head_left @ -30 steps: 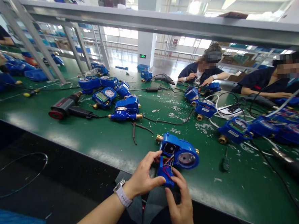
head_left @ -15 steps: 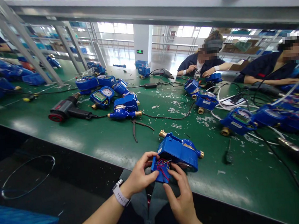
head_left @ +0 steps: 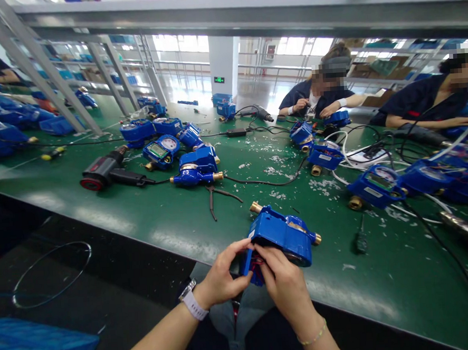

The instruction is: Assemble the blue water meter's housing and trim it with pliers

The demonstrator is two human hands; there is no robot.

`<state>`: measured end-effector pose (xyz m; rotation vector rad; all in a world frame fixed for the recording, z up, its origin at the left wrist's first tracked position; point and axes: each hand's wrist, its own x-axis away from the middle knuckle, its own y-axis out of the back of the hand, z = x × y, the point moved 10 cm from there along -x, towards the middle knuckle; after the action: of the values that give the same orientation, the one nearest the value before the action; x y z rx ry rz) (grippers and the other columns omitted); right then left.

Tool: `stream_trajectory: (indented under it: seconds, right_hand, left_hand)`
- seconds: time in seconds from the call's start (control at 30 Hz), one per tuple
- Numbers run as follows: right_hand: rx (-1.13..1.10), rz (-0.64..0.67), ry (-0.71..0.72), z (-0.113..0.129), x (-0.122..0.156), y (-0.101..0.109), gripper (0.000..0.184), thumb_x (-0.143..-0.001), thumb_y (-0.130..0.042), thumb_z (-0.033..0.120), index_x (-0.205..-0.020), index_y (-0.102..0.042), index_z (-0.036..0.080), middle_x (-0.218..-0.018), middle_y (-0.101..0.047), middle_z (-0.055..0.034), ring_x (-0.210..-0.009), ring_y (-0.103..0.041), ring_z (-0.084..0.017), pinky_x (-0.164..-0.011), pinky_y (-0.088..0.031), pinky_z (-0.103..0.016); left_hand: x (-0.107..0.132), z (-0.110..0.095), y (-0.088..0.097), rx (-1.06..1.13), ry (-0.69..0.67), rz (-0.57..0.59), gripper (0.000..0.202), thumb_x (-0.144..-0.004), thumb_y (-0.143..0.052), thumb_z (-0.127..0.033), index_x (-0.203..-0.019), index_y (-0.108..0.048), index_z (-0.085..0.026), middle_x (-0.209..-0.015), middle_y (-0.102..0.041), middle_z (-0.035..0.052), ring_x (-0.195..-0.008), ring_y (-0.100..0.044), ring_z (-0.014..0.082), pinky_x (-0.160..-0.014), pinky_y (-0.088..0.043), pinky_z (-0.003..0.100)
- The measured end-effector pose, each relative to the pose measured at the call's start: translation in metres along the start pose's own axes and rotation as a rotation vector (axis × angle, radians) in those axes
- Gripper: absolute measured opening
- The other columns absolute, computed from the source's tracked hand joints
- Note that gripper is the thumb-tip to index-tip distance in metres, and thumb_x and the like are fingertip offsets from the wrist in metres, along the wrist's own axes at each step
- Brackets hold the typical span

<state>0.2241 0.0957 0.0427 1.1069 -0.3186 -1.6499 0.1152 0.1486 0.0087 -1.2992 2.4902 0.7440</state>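
At the front edge of the bench lies a blue water meter point(head_left: 279, 234) with brass threaded ends, its housing tipped toward me. My left hand point(head_left: 224, 276) grips a small blue cover point(head_left: 247, 263) at the near side of the meter, thumb low and fingertips on top. Inside the cover are thin red wires point(head_left: 257, 261), partly hidden by fingers. My right hand point(head_left: 284, 276) has its fingers bunched together on these wires, between cover and meter; the exact fingertip contact is hidden.
Left on the green bench point(head_left: 161, 221) lies a heat gun point(head_left: 102, 170), with pliers point(head_left: 215, 197) nearer the middle. More water meters point(head_left: 196, 167) stand behind. Cables point(head_left: 352, 157), another meter point(head_left: 377, 184) and co-workers point(head_left: 316, 93) are at the right. A metal shelf beam point(head_left: 224, 17) crosses overhead.
My right hand has moved up and left, its spread fingers closing in over the wires. The cover has tilted more upright in my left hand. The meter stays where it was.
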Motion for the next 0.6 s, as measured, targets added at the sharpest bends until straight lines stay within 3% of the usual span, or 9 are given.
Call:
stream_trajectory:
  seconds: [0.13, 0.3, 0.6]
  right_hand:
    - [-0.069, -0.071, 0.005, -0.003, -0.003, 0.009, 0.025, -0.096, -0.040, 0.012, -0.106, -0.062, 0.019, -0.099, -0.065, -0.0067, -0.093, -0.064, -0.019, -0.079, -0.054, -0.030]
    - [-0.146, -0.121, -0.013, -0.009, 0.000, 0.015, 0.019, -0.098, -0.041, 0.013, -0.102, -0.058, 0.020, -0.099, -0.063, -0.0070, -0.093, -0.062, -0.018, -0.080, -0.053, -0.030]
    - [-0.104, 0.127, 0.041, -0.007, 0.022, 0.017, 0.020, -0.093, -0.039, 0.011, -0.100, -0.054, 0.022, -0.125, -0.055, -0.0109, -0.111, -0.057, -0.022, -0.086, -0.051, -0.033]
  left_hand:
    - [-0.003, -0.003, 0.000, 0.082, -0.015, -0.009, 0.065, -0.078, -0.060, -0.009, -0.137, -0.038, -0.025, -0.123, -0.059, 0.0078, -0.114, -0.059, 0.0208, -0.099, -0.052, 0.036]
    - [-0.003, 0.002, 0.000, 0.118, -0.002, -0.018, 0.067, -0.078, -0.061, -0.007, -0.137, -0.037, -0.028, -0.123, -0.058, 0.0058, -0.114, -0.058, 0.0192, -0.099, -0.051, 0.033]
    - [-0.003, -0.006, 0.000, 0.017, -0.060, -0.007, 0.066, -0.077, -0.060, -0.007, -0.136, -0.039, -0.025, -0.117, -0.061, 0.0066, -0.108, -0.060, 0.0196, -0.096, -0.051, 0.035]
